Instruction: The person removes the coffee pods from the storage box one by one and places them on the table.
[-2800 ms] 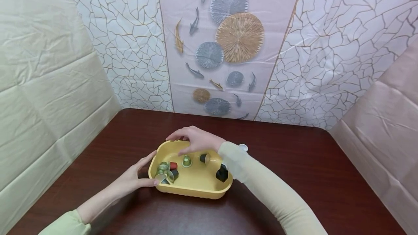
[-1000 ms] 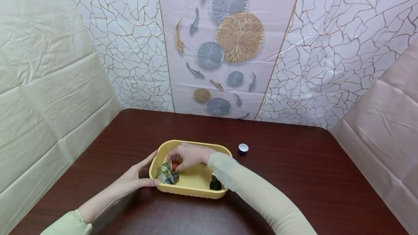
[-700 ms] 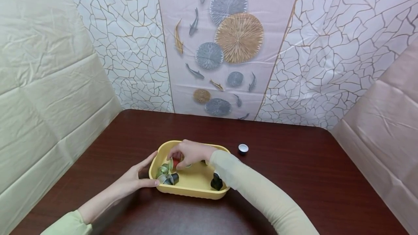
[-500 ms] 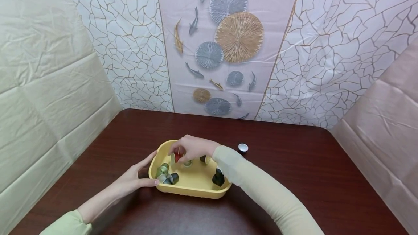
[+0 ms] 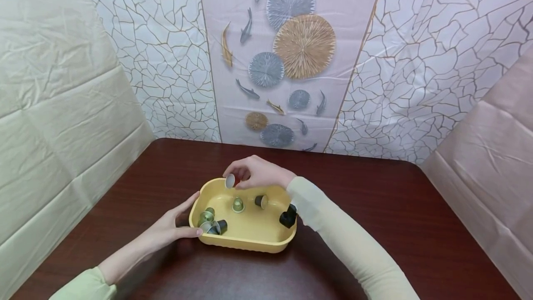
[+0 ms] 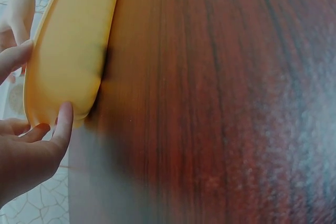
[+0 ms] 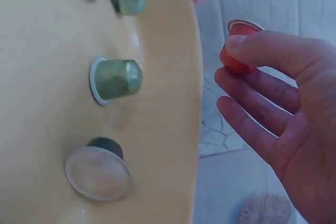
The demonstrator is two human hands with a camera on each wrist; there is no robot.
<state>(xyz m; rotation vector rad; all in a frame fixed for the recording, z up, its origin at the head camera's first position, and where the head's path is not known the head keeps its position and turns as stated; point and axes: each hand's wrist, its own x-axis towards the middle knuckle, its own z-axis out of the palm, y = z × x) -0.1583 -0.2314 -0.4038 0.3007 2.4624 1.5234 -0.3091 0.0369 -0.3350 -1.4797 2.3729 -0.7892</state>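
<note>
My right hand (image 5: 262, 171) pinches a red coffee capsule (image 7: 237, 61) between thumb and fingers, above the far rim of a yellow tray (image 5: 250, 233). The capsule's pale lid faces left in the head view. My left hand (image 5: 172, 227) grips the tray's left end, thumb at the near corner and fingers at the far corner. Inside stand a green capsule (image 5: 238, 204) and a dark capsule (image 5: 261, 202) tipped on its side. Green capsules (image 5: 206, 216) and a dark grey capsule (image 5: 222, 226) cluster at the left end. Black capsules (image 5: 288, 217) lie at the right end, partly behind my right sleeve.
The tray rests on a dark red-brown wooden table (image 5: 374, 207). A patterned cloth (image 5: 266, 105) hangs behind the table's far edge, and pale cloth walls (image 5: 62, 105) rise on both sides.
My right hand has taken the red capsule from the cluster and lifted it up and back to the far rim. My right forearm now covers the white-lidded capsule on the table. The left hand stays put.
</note>
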